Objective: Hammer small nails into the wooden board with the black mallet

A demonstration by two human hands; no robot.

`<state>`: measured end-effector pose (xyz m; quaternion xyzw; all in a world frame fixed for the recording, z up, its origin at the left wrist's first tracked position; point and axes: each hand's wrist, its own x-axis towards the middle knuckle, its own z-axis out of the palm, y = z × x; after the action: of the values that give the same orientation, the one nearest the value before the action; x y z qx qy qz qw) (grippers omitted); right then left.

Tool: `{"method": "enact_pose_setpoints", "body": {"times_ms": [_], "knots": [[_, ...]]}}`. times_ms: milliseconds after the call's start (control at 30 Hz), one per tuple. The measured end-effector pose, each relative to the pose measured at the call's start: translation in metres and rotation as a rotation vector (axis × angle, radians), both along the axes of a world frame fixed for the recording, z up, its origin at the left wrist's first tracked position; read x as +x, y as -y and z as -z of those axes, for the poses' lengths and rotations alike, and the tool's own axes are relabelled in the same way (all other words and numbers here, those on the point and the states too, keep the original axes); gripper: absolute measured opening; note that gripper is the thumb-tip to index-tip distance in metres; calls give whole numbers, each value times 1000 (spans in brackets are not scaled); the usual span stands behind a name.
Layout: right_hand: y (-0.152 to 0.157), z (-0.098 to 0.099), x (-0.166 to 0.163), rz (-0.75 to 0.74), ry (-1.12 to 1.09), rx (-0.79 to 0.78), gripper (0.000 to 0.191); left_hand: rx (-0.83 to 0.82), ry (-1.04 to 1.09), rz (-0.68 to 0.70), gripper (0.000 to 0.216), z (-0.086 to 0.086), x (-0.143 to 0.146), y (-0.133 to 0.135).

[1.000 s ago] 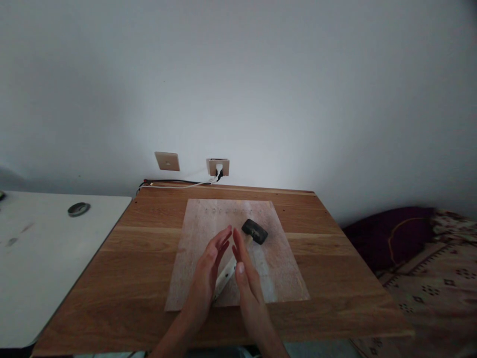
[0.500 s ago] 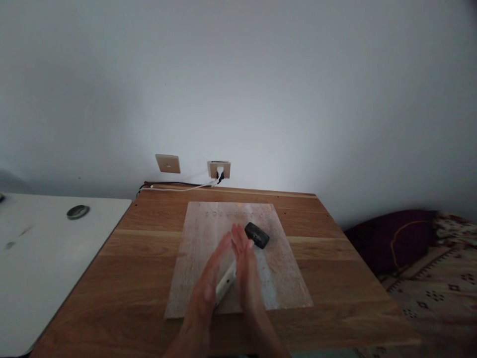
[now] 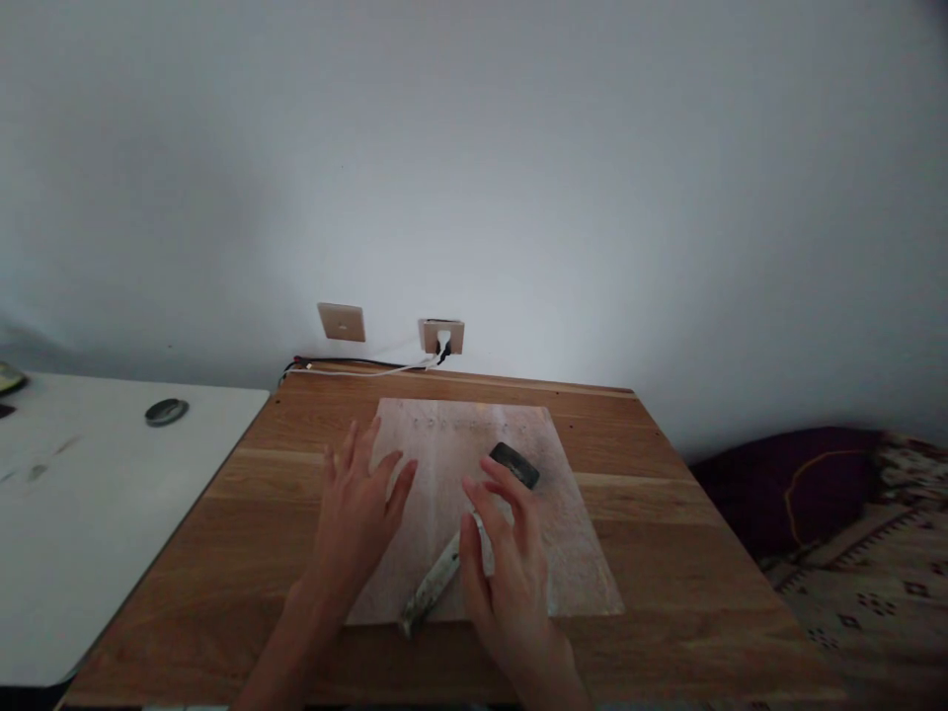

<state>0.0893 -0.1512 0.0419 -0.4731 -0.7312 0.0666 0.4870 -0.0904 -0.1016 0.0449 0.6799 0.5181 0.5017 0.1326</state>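
A hammer lies flat on a worn, pale square board, its dark block-shaped head (image 3: 516, 464) toward the far right. Its scuffed whitish handle (image 3: 436, 581) slants down to the near edge of the board (image 3: 592, 553). My left hand (image 3: 359, 509) is over the board's left side, palm down with fingers spread, holding nothing. Above the middle of the handle, my right hand (image 3: 511, 573) covers part of it. Its fingers are curved and apart, near the hammer head, with nothing between them; whether they touch the hammer cannot be made out.
The board rests on a wooden table (image 3: 667, 563) against a plain wall. Cables (image 3: 362, 373) run along the back edge to a wall socket (image 3: 442, 337). At left is a white table (image 3: 96, 513) with a dark round lid-like object (image 3: 167, 412). Patterned fabric (image 3: 881, 553) lies at right.
My hands were close together, palms facing each other over the handle. They have moved apart, the left to the left and the right slightly right. The hammer still lies in the same place.
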Motion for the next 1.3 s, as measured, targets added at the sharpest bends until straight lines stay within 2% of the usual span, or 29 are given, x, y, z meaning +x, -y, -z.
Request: {"method": "enact_pose_setpoints", "body": {"times_ms": [67, 133, 233, 300, 433, 667, 867, 1033, 1100, 1233, 1300], "knots": [[4, -6, 3, 21, 54, 34, 71, 74, -32, -10, 29, 0, 5, 1], [5, -8, 5, 35, 101, 42, 74, 171, -63, 85, 39, -7, 13, 14], [5, -8, 6, 36, 149, 62, 77, 283, -66, 184, 43, -23, 22, 38], [5, -9, 7, 41, 159, 74, 78, 286, -77, 192, 43, -29, 24, 45], [6, -13, 7, 65, 183, 72, 76, 281, -134, 178, 44, -30, 25, 41], [5, -12, 6, 47, 187, 117, 61, 298, -181, 133, 31, -38, 26, 40], [7, -12, 6, 39, 108, 143, 55, 271, -140, 195, 34, -38, 26, 46], [9, -10, 7, 19, 131, 155, 52, 314, -159, 279, 34, -39, 27, 49], [10, -9, 7, 33, 131, 163, 53, 341, -163, 260, 33, -41, 27, 47], [12, -8, 8, 46, 113, 185, 57, 336, -131, 111, 31, -41, 22, 41], [12, -9, 9, 50, 120, 186, 54, 331, -116, 105, 31, -40, 20, 42]]}}
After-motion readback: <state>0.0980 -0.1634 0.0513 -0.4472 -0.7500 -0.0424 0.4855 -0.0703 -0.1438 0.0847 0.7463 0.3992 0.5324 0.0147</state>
